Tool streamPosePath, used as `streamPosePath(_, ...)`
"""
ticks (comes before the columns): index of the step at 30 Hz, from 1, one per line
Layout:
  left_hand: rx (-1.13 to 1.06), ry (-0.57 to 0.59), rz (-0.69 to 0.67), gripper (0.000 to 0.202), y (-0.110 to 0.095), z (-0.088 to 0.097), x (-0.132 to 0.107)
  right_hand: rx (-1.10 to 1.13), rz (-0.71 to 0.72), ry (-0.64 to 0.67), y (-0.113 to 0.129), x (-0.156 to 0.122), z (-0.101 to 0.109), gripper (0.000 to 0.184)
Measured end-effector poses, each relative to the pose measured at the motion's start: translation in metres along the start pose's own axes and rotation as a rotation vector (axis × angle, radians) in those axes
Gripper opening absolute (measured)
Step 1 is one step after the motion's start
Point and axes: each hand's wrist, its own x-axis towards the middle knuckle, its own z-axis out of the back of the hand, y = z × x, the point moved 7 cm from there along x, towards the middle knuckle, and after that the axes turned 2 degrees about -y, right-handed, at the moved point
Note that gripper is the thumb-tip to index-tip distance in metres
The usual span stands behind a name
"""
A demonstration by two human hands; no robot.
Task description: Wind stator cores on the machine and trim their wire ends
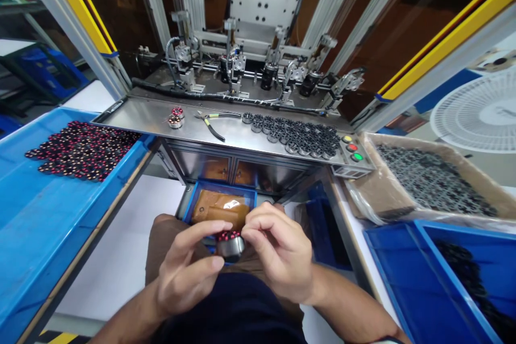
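Note:
Over my lap, my left hand holds a small round motor part between thumb and fingers. The part has a grey metal ring around its side and pink-red pieces showing on top. At its right edge, my right hand is closed, thumb and forefinger pinched together. Whatever those fingertips pinch is too small or hidden to make out. Behind the hands lies a blue bin with a brown plastic-wrapped packet inside.
A metal ledge ahead carries wire cutters, two copper-and-red wound parts and several black-and-metal round parts. Clamping fixtures stand behind. Left is a blue tray of parts; right are a carton, a blue bin and buttons.

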Motion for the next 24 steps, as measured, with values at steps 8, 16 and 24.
streamPosePath(8,-0.856,0.239,0.808,0.058,0.03,-0.04,0.006,-0.241,0.373,0.169,0.022,-0.003,0.002,0.007)
streamPosePath(16,-1.117,0.193,0.855,0.03,0.025,-0.05,0.004,-0.277,0.287,0.106,0.017,-0.005,0.007,0.008)
streamPosePath(24,-0.462,0.03,0.328,0.044,0.011,-0.018,0.019,0.201,-0.297,-0.024,-0.023,-0.015,-0.002,0.021)
